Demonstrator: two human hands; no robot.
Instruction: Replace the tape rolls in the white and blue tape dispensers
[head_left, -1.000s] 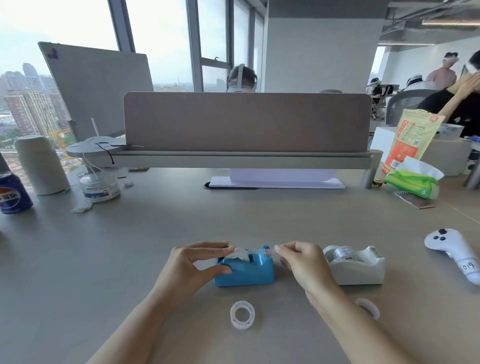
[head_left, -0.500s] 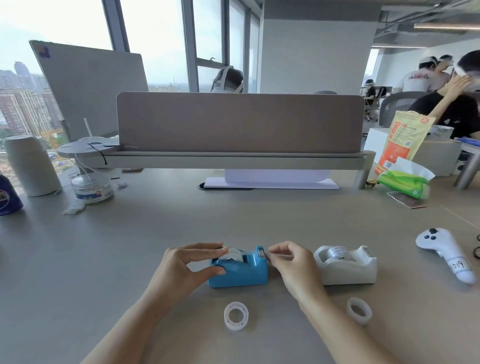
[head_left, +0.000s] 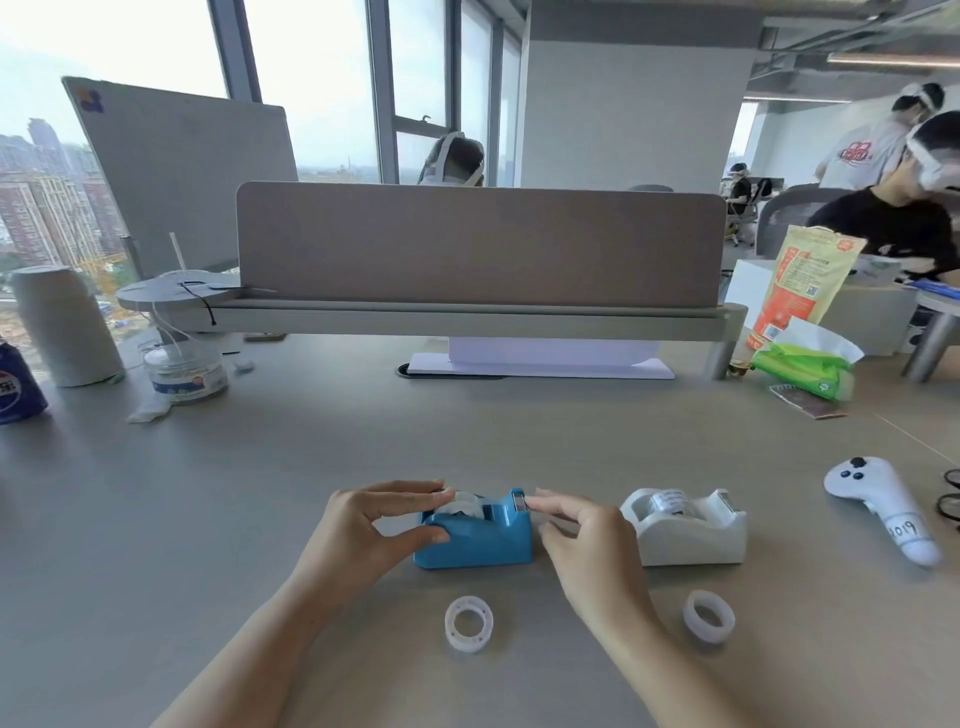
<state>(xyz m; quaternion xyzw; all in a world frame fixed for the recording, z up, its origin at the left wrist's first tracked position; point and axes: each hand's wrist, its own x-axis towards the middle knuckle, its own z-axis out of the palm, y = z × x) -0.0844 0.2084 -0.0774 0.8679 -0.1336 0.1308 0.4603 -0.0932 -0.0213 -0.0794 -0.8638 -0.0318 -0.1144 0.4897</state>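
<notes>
Left hand (head_left: 363, 540) grips the blue dispenser (head_left: 475, 540); right hand (head_left: 582, 540), loosely open, fingertips at its cutter, risks a nick.

Two bare forearms enter from bottom edge, no sleeves visible up to frame limit; bare left hand (head_left: 363, 540) and bare right hand (head_left: 587, 545) without gloves, rings, watch or bands; fingernails short, unpainted.
</notes>
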